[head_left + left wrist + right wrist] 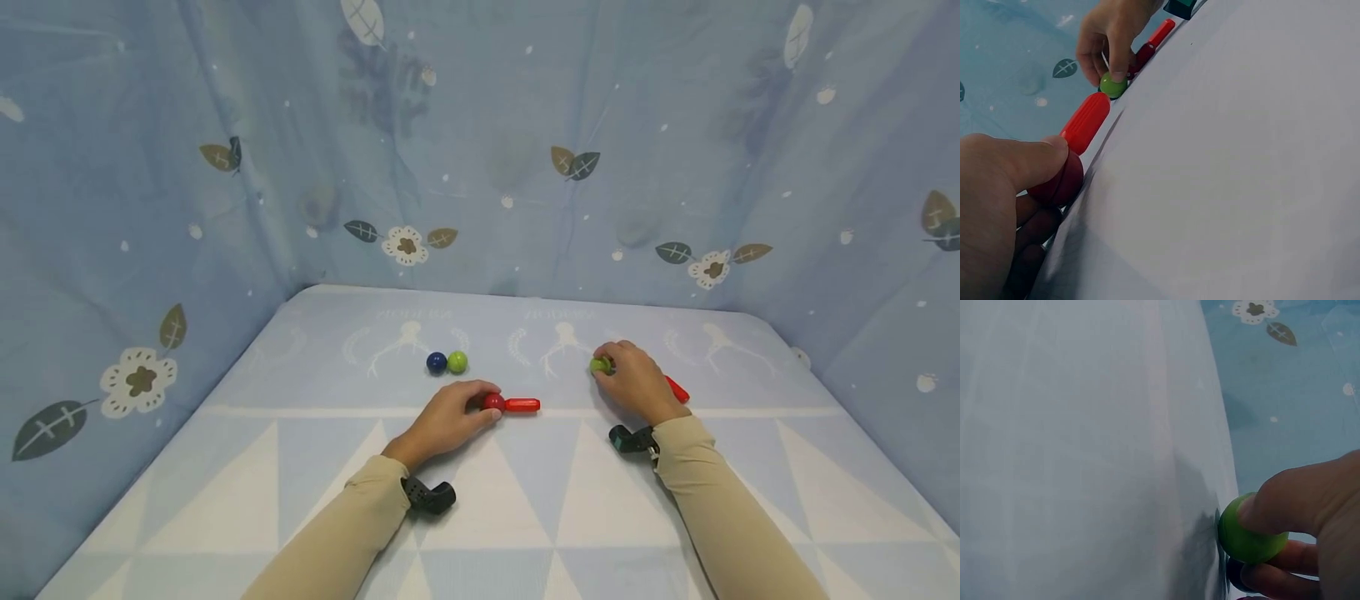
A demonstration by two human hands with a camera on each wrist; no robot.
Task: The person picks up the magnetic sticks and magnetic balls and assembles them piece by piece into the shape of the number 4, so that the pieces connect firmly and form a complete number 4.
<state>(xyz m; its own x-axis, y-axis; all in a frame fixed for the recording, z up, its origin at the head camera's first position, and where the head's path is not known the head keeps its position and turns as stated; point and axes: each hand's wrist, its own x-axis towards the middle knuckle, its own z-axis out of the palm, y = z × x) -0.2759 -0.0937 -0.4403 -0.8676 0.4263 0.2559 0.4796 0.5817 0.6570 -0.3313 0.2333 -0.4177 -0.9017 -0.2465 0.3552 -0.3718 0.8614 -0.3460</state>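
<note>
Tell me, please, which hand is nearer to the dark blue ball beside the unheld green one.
Left: the left hand is just in front of the dark blue ball; the right hand is well to its right.

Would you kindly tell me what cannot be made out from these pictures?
- Head view: only one end of the red handle at right shows; the right hand hides the rest.
- Right wrist view: the dark round thing is mostly covered by the green ball and right hand.
- Right wrist view: the bottom edge cuts off a dark red thing.
- Left wrist view: the left hand hides part of the red ball.
</note>
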